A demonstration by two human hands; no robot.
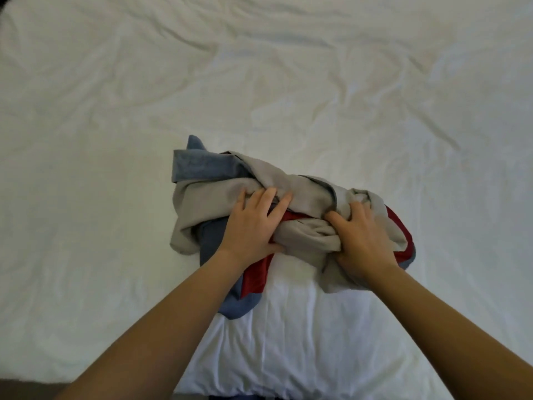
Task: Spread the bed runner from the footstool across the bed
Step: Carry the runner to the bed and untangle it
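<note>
Lying bunched on the white bed, the bed runner sits a little toward 6 o'clock from the middle of the view. It is crumpled, not spread. Grey cloth is on top. Blue cloth shows at its 10 o'clock corner and at its 7 o'clock end. Red lining shows at 7 o'clock and along the 4 o'clock edge.

Left hand: on the bundle's 8 o'clock side, palm down. The fingers are spread and nearly straight across the grey cloth, and the thumb lies against a red fold. It presses on the cloth rather than gripping it.

Right hand: on the bundle's 4 o'clock side. The fingers are curled into the grey folds and hold a bunch of the cloth.

Both forearms are bare, the left entering from 7 o'clock and the right from 5 o'clock.

The bed cover is wrinkled throughout, with long creases running toward 12 and 2 o'clock. A raised, smoother white swell of bedding lies at 6 o'clock between the forearms, and the near end of the runner rests on it.
</note>
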